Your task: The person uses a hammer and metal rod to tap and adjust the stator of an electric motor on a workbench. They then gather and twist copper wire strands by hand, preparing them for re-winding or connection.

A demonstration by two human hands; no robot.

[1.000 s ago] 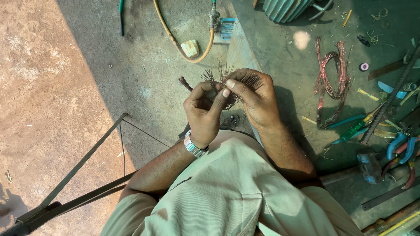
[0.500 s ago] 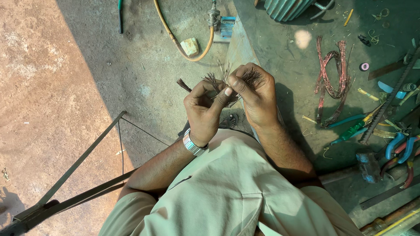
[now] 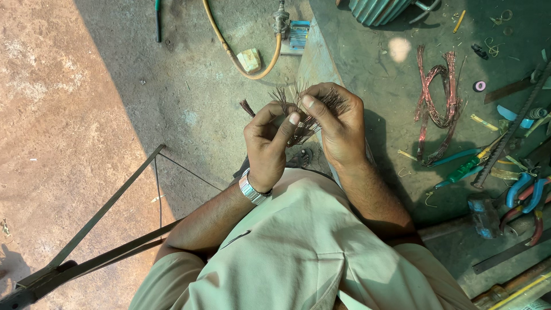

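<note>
Two hands: both are working at chest height over the bench edge [image 3: 313,54]
Left hand [image 3: 267,143]: thumb and forefinger are pinching the lower strands of the wire bundle [image 3: 301,115]; steadying it
Right hand [image 3: 338,123]: fingers are curling closed around the fanned upper ends; keeping them gathered
Copper coil [image 3: 439,92]: lying apart on the bench, untouched
Pliers [image 3: 525,192]: resting at the right, within reach
</note>
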